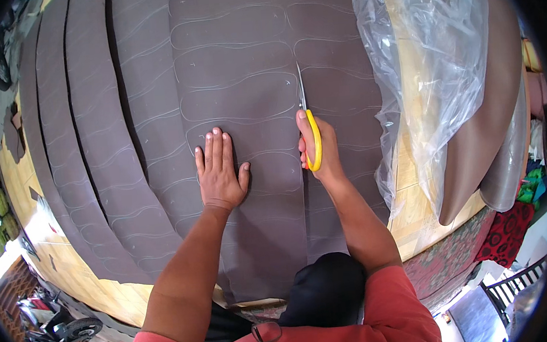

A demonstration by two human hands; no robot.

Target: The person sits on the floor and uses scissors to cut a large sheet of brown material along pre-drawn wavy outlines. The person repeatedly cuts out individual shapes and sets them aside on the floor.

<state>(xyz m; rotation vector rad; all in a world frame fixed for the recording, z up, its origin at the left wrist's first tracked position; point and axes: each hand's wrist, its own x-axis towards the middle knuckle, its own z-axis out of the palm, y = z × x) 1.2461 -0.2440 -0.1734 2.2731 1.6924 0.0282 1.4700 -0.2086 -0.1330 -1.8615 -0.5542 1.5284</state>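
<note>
A large brown sheet [239,58] lies spread before me, drawn over with rows of pale shoe-sole outlines. My left hand [220,175] rests flat on it, fingers stretched forward and thumb out to the side. In my right hand [323,144] is a pair of scissors [313,139] with yellow handles, gripped through the loops. Their blades point away from me along a lengthwise cut line between two columns of outlines. From the near edge up to the scissors the sheet is parted along that line. How far apart the blades stand cannot be made out clearly.
Several cut brown strips [95,153] with similar outlines lie at the left. Crumpled clear plastic [434,49] and a rolled brown sheet [477,148] are on the right, over a light wood-patterned surface [411,208]. A motorcycle [58,329] shows at lower left, black railing [520,283] at lower right.
</note>
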